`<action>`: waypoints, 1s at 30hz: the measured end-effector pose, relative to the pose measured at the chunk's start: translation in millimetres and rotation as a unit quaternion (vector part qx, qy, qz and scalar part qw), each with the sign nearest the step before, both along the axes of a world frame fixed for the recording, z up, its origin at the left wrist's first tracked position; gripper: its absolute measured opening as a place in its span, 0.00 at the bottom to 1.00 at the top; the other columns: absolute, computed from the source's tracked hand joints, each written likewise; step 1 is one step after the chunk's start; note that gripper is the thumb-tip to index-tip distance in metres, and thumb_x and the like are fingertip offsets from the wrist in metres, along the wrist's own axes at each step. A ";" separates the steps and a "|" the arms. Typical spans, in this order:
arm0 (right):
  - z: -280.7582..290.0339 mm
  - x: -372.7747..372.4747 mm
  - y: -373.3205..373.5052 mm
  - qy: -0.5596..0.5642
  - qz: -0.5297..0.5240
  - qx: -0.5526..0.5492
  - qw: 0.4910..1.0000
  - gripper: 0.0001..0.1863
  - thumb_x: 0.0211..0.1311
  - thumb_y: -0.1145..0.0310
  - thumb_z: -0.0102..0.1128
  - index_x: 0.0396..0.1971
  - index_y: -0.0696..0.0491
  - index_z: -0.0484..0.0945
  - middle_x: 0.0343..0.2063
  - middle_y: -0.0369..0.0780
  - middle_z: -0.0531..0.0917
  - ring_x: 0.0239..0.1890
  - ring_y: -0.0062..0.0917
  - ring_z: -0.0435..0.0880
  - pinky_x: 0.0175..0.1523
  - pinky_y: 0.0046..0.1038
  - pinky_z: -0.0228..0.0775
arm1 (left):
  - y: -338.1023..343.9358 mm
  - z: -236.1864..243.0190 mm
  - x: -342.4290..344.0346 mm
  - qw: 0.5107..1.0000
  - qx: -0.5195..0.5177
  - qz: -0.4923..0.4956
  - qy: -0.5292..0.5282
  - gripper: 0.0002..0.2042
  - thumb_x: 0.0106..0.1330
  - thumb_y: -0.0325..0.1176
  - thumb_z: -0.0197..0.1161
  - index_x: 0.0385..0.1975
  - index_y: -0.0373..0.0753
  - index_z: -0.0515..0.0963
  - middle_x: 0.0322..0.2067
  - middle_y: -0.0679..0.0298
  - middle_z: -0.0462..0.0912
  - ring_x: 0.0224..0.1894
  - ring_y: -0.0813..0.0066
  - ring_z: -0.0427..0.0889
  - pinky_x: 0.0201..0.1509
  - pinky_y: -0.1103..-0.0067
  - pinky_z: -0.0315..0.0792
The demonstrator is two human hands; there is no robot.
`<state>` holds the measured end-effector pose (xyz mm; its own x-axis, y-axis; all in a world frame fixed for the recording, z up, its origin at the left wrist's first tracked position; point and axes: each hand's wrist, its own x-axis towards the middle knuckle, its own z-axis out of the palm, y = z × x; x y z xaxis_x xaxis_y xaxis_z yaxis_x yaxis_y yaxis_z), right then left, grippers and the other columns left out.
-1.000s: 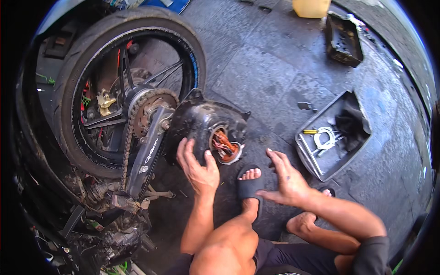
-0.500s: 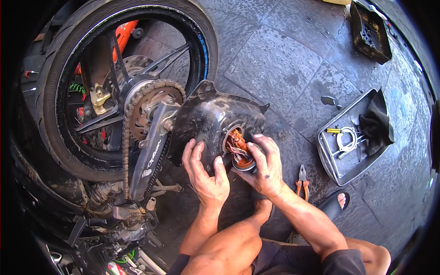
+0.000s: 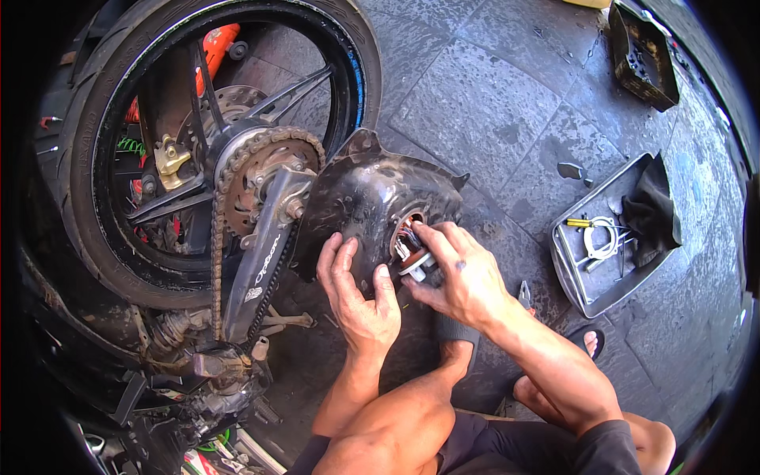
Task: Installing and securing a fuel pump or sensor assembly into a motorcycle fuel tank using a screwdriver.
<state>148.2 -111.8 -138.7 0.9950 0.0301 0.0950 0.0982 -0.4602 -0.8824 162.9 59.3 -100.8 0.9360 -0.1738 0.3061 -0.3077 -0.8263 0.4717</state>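
Observation:
A scuffed black fuel tank (image 3: 348,207) rests in front of me, its round opening facing my hands. My left hand (image 3: 360,299) grips the tank's near side, thumb beside the opening and fingers bent against the shell. A fuel pump (image 3: 415,261) sits tilted at the opening, its brownish-red flange outside with a white connector on it. Thin wires run from the flange into the hole. My right hand (image 3: 469,273) holds the pump by its right side, the fingers over it and the thumb below. The pump's inner end is hidden.
At left stands a motorcycle wheel (image 3: 366,95) with a chain, a sprocket (image 3: 237,190) and a swingarm (image 3: 261,257). Pliers (image 3: 525,295) lie behind my right forearm. A tray (image 3: 582,294) with a coiled white cable is at right, and a dirty box (image 3: 655,93) at far right.
My right hand has turned the pump, so its white connector now shows and the orange body seen before does not. My left hand stays on the tank.

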 end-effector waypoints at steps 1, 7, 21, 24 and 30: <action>-0.2 2.4 -2.2 0.001 0.004 0.005 1.000 0.38 0.49 0.61 0.77 0.61 0.54 0.73 0.48 0.47 0.77 0.49 0.45 0.82 0.53 0.41 0.78 | 0.5 -1.4 0.0 1.000 -0.014 0.000 0.002 0.24 0.64 0.26 0.64 0.60 0.28 0.71 0.63 0.41 0.69 0.65 0.43 0.71 0.69 0.58 0.66; -11.5 8.8 -5.7 -0.003 -0.046 0.110 0.993 0.42 0.46 0.68 0.79 0.62 0.57 0.67 0.52 0.51 0.75 0.53 0.48 0.81 0.56 0.41 0.78 | -2.7 -0.2 0.9 1.000 -0.013 -0.008 0.006 0.26 0.63 0.31 0.68 0.60 0.28 0.71 0.62 0.42 0.68 0.63 0.44 0.71 0.68 0.59 0.67; -45.0 -5.6 34.4 -0.040 -0.165 0.244 0.955 0.58 0.46 0.68 0.84 0.74 0.61 0.54 0.65 0.54 0.66 0.63 0.46 0.75 0.65 0.40 0.75 | -2.0 -2.4 7.4 1.000 -0.007 -0.012 -0.010 0.27 0.65 0.37 0.69 0.58 0.27 0.72 0.61 0.44 0.70 0.64 0.48 0.71 0.69 0.59 0.66; -26.7 -11.3 40.5 0.111 -0.182 0.286 0.934 0.57 0.46 0.65 0.84 0.73 0.61 0.55 0.64 0.53 0.67 0.61 0.42 0.77 0.64 0.38 0.76 | 1.5 -1.3 7.2 1.000 -0.011 -0.010 -0.012 0.26 0.65 0.37 0.69 0.58 0.27 0.72 0.60 0.44 0.71 0.64 0.48 0.71 0.69 0.59 0.65; -20.0 -0.8 44.9 0.156 -0.211 0.328 0.907 0.51 0.48 0.63 0.84 0.68 0.63 0.63 0.57 0.51 0.72 0.52 0.38 0.84 0.56 0.34 0.81 | 2.0 -2.3 7.8 1.000 -0.009 -0.009 -0.015 0.24 0.69 0.39 0.64 0.57 0.25 0.72 0.59 0.44 0.71 0.63 0.48 0.72 0.69 0.59 0.65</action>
